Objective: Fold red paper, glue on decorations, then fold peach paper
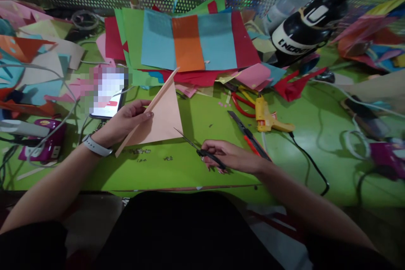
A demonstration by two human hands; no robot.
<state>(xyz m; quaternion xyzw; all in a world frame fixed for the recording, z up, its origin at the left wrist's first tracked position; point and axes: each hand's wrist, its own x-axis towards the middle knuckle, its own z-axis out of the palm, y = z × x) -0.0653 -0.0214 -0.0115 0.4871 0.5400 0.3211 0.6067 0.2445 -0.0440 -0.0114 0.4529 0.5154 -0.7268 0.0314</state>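
Note:
My left hand (134,117) is closed on the folded edge of a peach paper sheet (164,114), with its thumb on top. The sheet forms a triangle above the green table (186,173). In my right hand (218,156) is a pair of dark-handled scissors (207,154), their blades pointing up and left. The blade tips overlap the sheet's lower right corner; whether they touch it cannot be told. Small dark bits (139,151) lie on the table below the sheet.
Stacked coloured papers (156,42) lie at the back. A lit phone (109,95) is beyond my left hand. To the right are a yellow glue gun (264,116), a cutter (245,130), red-handled scissors (242,105) and a black bottle (300,36). Cables run at both sides.

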